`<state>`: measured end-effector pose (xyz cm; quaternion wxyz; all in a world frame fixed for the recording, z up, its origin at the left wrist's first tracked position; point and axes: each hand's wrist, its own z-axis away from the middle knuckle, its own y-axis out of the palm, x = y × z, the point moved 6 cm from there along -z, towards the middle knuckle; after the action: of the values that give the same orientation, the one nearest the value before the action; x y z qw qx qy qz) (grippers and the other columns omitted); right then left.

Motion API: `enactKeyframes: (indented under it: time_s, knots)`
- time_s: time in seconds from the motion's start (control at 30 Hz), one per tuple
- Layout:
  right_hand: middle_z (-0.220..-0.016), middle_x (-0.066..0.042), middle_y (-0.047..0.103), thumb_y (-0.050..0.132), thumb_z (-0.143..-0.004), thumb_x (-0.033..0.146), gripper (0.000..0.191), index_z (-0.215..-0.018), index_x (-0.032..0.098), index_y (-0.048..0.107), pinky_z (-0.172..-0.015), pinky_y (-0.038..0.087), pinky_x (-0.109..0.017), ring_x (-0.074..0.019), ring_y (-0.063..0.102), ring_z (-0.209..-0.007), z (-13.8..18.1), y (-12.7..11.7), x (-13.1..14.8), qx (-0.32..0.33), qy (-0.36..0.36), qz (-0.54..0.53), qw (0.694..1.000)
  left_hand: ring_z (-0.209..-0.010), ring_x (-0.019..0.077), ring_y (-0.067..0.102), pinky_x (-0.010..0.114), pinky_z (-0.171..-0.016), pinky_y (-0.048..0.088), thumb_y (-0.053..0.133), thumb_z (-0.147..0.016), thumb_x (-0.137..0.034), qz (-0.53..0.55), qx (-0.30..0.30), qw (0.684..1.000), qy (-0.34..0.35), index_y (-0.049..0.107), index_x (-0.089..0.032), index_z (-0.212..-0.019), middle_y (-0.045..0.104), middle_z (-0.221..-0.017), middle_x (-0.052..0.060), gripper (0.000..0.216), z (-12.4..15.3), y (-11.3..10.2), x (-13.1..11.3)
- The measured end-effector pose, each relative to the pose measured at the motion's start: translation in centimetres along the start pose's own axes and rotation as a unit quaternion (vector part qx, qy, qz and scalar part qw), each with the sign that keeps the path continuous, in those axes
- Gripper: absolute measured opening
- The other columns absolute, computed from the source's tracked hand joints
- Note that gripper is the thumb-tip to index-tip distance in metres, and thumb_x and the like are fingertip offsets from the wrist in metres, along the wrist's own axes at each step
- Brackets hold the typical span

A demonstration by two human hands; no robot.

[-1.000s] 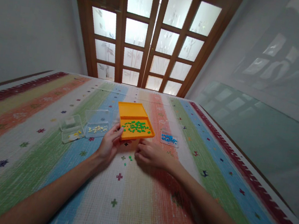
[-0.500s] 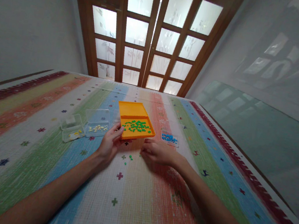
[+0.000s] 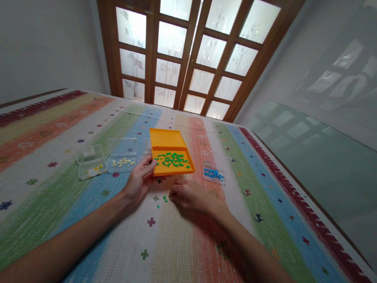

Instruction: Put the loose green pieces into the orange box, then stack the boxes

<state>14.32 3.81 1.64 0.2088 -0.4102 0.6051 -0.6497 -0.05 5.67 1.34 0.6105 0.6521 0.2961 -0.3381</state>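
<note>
My left hand point(image 3: 141, 178) grips the near left corner of an open orange plastic box point(image 3: 164, 139), its thumb over the rim. Many small green building bricks point(image 3: 175, 159) lie in the box's lower half. My right hand point(image 3: 189, 194) is closed and low over the cloth, just in front of the box. Its fingertips point down and are pressed together; whatever is between them is hidden. Beside those fingertips, a few loose green pieces point(image 3: 165, 198) rest on the tablecloth.
Left of the box stand two open clear plastic boxes, one with cream pieces point(image 3: 123, 162) and one with yellow pieces point(image 3: 95, 171). A clear box of blue pieces point(image 3: 214, 174) is to the right. A striped tablecloth point(image 3: 88, 240) covers the table.
My right hand has moved left and slightly down, closer to the loose green pieces. My left hand and the orange box have hardly moved.
</note>
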Motion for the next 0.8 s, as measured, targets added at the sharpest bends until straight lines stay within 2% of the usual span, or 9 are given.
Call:
enactKeyframes:
  time_s: [0.17,0.27,0.37,0.5,0.7,0.8]
  knots:
    - [-0.088,-0.008,0.072,0.058,-0.086,0.006,0.017,-0.087,0.014,0.074,-0.071,0.045,-0.027,-0.0156,0.061,-0.076,-0.5,-0.3,0.7,0.001,-0.025,-0.017,1.0,-0.09,0.0213,0.073,0.029,-0.073,0.059,0.073,-0.086,-0.024,0.004,-0.001,1.0,0.0,0.069,-0.015,-0.108,0.076,-0.112,0.01,0.025,0.0,-0.1,0.0]
    - [-0.088,-0.007,0.072,0.06,-0.083,0.006,0.016,-0.087,0.014,0.072,-0.072,0.046,-0.027,-0.0159,0.061,-0.077,-0.4,-0.8,0.9,0.021,-0.005,-0.025,0.999,-0.092,0.0221,0.074,0.029,-0.072,0.059,0.074,-0.084,-0.024,0.002,-0.003,1.0,-0.003,0.069,-0.015,-0.11,0.076,-0.113,0.01,0.027,0.0,0.0,0.0]
    - [-0.096,-0.009,0.071,0.069,-0.085,0.016,0.012,-0.096,0.014,0.071,-0.072,0.046,-0.028,-0.0172,0.061,-0.08,-0.3,-1.0,1.2,0.036,0.021,-0.021,0.999,-0.091,0.0214,0.074,0.028,-0.073,0.059,0.075,-0.083,-0.025,0.009,-0.006,1.0,-0.003,0.068,-0.015,-0.108,0.076,-0.112,0.01,0.028,0.0,0.0,0.0]
    - [-0.103,-0.012,0.069,0.072,-0.091,0.031,0.021,-0.101,0.013,0.07,-0.07,0.045,-0.029,-0.0182,0.06,-0.081,-0.3,-0.4,1.8,0.029,0.029,0.02,0.999,-0.087,0.0207,0.074,0.028,-0.07,0.059,0.075,-0.084,-0.024,0.011,-0.002,1.0,0.0,0.068,-0.015,-0.108,0.077,-0.11,0.009,0.027,0.0,0.1,0.0]
    - [-0.094,-0.009,0.068,0.064,-0.096,0.024,0.013,-0.097,0.013,0.071,-0.062,0.036,-0.027,-0.0148,0.055,-0.071,-0.5,0.8,1.9,-0.004,0.038,0.063,0.997,-0.085,0.0204,0.074,0.027,-0.069,0.06,0.073,-0.085,-0.021,0.018,-0.001,1.0,-0.004,0.068,-0.015,-0.107,0.078,-0.106,0.009,0.024,0.0,0.2,0.0]
    - [-0.092,-0.009,0.068,0.057,-0.097,0.017,0.015,-0.095,0.013,0.071,-0.059,0.032,-0.027,-0.0135,0.052,-0.068,-0.3,1.1,1.7,-0.017,0.036,0.071,0.997,-0.084,0.0201,0.075,0.027,-0.067,0.06,0.073,-0.084,-0.021,0.019,0.002,1.0,-0.004,0.068,-0.014,-0.107,0.078,-0.106,0.009,0.024,0.0,0.2,0.0]
